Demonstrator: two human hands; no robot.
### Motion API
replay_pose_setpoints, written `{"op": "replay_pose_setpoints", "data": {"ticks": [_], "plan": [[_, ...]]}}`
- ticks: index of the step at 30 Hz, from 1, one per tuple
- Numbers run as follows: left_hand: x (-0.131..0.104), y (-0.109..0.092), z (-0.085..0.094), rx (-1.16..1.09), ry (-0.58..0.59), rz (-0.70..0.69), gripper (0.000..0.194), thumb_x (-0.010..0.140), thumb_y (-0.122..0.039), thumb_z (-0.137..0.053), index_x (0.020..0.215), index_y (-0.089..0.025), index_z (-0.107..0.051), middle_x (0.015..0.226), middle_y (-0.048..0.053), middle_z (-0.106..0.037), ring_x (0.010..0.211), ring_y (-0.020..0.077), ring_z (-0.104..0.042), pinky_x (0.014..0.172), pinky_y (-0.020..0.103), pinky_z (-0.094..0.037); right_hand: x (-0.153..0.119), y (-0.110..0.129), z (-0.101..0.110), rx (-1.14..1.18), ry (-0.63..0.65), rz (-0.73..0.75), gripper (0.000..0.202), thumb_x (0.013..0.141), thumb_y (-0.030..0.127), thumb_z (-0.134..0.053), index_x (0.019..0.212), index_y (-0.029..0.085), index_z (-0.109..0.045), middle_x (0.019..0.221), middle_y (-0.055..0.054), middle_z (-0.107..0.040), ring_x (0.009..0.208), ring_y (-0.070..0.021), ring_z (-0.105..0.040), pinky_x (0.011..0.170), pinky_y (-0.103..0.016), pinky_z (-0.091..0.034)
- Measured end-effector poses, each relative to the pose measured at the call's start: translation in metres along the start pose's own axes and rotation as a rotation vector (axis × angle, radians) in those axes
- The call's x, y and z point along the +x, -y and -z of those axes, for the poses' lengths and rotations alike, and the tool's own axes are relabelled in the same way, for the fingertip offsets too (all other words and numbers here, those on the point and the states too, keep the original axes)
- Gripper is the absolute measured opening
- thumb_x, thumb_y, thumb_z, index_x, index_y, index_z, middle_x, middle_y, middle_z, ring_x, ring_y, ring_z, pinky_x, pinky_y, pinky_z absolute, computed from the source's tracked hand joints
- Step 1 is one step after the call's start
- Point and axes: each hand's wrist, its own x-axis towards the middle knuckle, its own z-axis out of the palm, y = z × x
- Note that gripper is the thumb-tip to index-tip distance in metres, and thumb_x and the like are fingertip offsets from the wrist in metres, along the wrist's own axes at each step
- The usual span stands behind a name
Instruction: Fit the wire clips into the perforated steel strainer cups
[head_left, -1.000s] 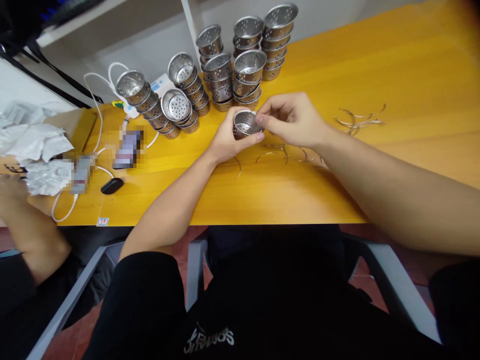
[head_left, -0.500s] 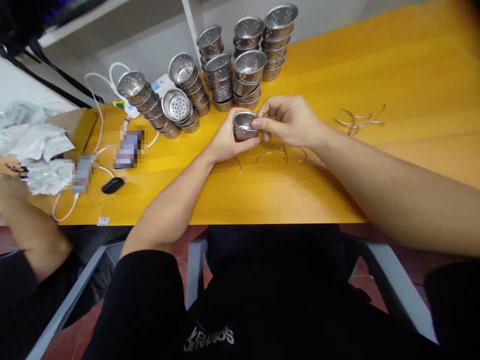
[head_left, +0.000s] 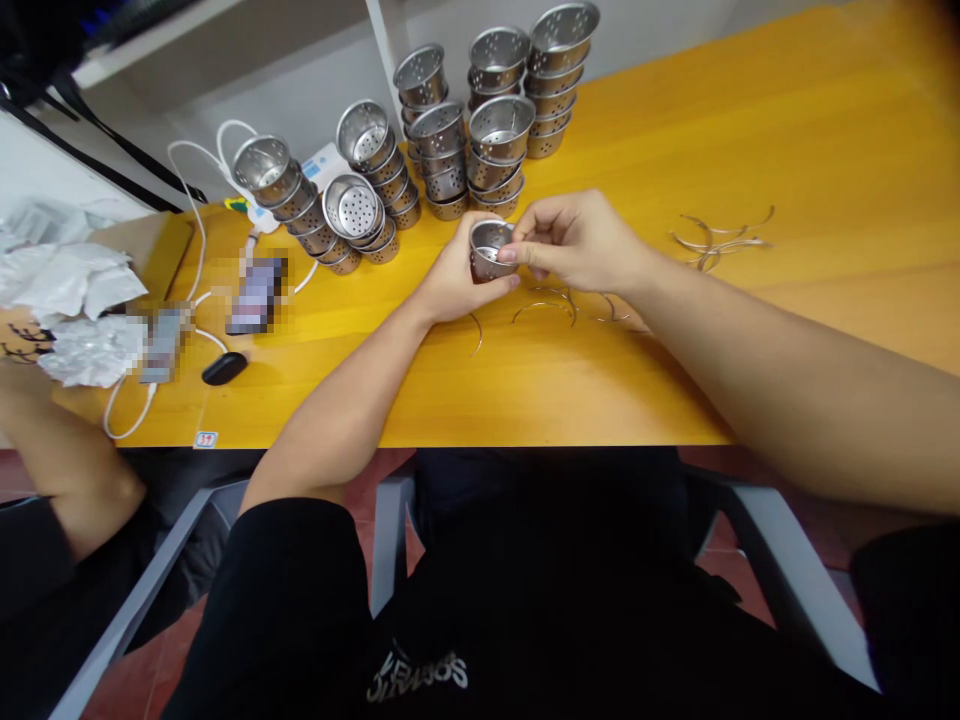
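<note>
Left of the cup, at the table's near edge, a label bears red handwritten digits, the first a 3; pale shirt lettering, nearer the wearer than the cup, is upside down and unclear. The cup is shiny metal, round, flared, pierced with holes, tilted in the left hand's grip above the table. The right hand pinches its right rim; whether it also grips wire, I cannot tell. Thin curved wires lie right of the cup, matching stacks behind it.
</note>
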Motion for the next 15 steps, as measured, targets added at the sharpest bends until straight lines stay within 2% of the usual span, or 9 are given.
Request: {"op": "replay_pose_setpoints", "data": {"ticks": [3,5,7,9,12,15], "plan": [[0.0,-0.001,-0.001,-0.004,-0.013,0.019,0.093,0.101,-0.073,-0.094,0.166,-0.027,-0.046,0.154,0.012,-0.07,0.143,0.0331,-0.079,0.135,0.06,-0.062,0.0,-0.002,-0.001,-0.005,-0.008,0.012,0.076,0.084,0.106,-0.102,0.097,0.034,-0.08,0.079,-0.004,-0.076,0.075,-0.0311,-0.073,0.069,-0.051,-0.064],[0.001,0.0,-0.001,-0.017,-0.034,0.023,0.096,0.101,-0.078,-0.094,0.167,-0.028,-0.045,0.156,0.013,-0.07,0.144,0.0333,-0.079,0.134,0.06,-0.063,-0.002,-0.003,0.0,-0.028,-0.05,0.036,0.078,0.085,0.106,-0.101,0.105,0.033,-0.083,0.09,-0.005,-0.081,0.081,-0.0311,-0.073,0.072,-0.051,-0.064],[0.001,0.003,0.0,-0.025,-0.066,0.033,0.101,0.099,-0.083,-0.095,0.168,-0.029,-0.045,0.159,0.014,-0.07,0.146,0.0339,-0.079,0.134,0.059,-0.064,-0.003,-0.005,0.001,-0.066,-0.116,0.064,0.079,0.089,0.106,-0.099,0.123,0.035,-0.086,0.111,-0.008,-0.087,0.092,-0.032,-0.072,0.081,-0.053,-0.065],[0.002,0.007,0.002,-0.019,-0.097,0.055,0.105,0.096,-0.087,-0.096,0.167,-0.029,-0.045,0.16,0.016,-0.071,0.147,0.0349,-0.078,0.134,0.06,-0.064,-0.005,-0.007,0.003,-0.12,-0.148,0.104,0.08,0.095,0.105,-0.093,0.137,0.037,-0.085,0.136,-0.01,-0.086,0.102,-0.0326,-0.071,0.092,-0.055,-0.064],[0.002,0.013,0.004,0.007,-0.123,0.072,0.108,0.093,-0.093,-0.096,0.166,-0.029,-0.048,0.16,0.017,-0.071,0.15,0.0362,-0.077,0.137,0.062,-0.062,-0.005,-0.011,0.006,-0.214,-0.11,0.177,0.076,0.103,0.104,-0.084,0.136,0.036,-0.084,0.157,-0.016,-0.076,0.107,-0.0328,-0.072,0.099,-0.059,-0.062],[0.002,0.013,0.004,0.034,-0.126,0.055,0.111,0.097,-0.098,-0.089,0.172,-0.03,-0.044,0.162,0.016,-0.07,0.154,0.0355,-0.076,0.14,0.061,-0.059,-0.004,-0.015,0.008,-0.293,-0.085,0.232,0.068,0.107,0.099,-0.082,0.128,0.035,-0.084,0.155,-0.016,-0.077,0.115,-0.0377,-0.075,0.102,-0.062,-0.066]]}}
